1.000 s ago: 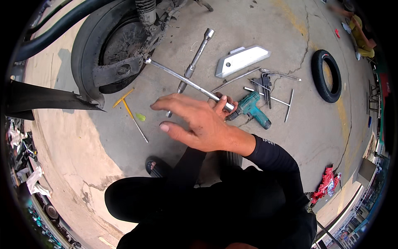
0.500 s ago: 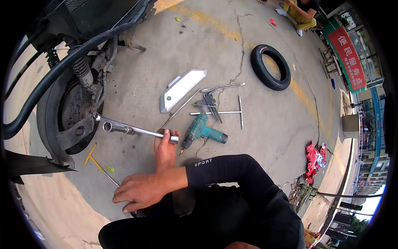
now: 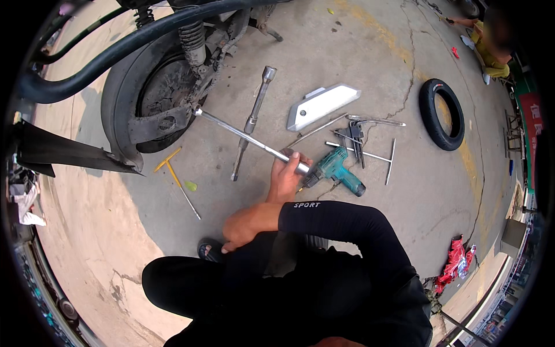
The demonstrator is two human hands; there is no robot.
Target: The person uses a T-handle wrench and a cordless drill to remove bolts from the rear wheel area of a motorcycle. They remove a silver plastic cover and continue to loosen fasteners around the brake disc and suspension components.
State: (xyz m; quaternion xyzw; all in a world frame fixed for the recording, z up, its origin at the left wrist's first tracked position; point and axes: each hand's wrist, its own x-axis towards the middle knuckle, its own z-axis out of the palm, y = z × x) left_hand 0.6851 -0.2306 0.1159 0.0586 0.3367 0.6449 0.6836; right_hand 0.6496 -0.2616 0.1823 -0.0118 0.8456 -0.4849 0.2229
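My left hand (image 3: 283,176) is closed round the lower end of a silver cross-shaped lug wrench (image 3: 222,125). The far end of that arm touches the hub area of a dirty wheel (image 3: 124,104); the exact fit is too small to tell. The wrench's other bar stands out to both sides. My right hand (image 3: 243,226) hangs in front of my left forearm, back up, near my sandaled foot (image 3: 210,250); its fingers are mostly hidden. Right beside my left hand, a teal cordless drill (image 3: 335,170) lies on the ground.
A yellow-handled T-wrench (image 3: 170,168), a white panel (image 3: 322,106), a silver T-handle wrench (image 3: 391,159) and a hex key set (image 3: 355,136) lie around. Farther right are a loose black tyre (image 3: 441,114) and red wrapping (image 3: 457,263). A person (image 3: 491,52) crouches at the far right.
The lug wrench has turned, its crossbar swinging into view across the ground. My right hand has drawn in and its fingers have dropped down. The whole view has shifted.
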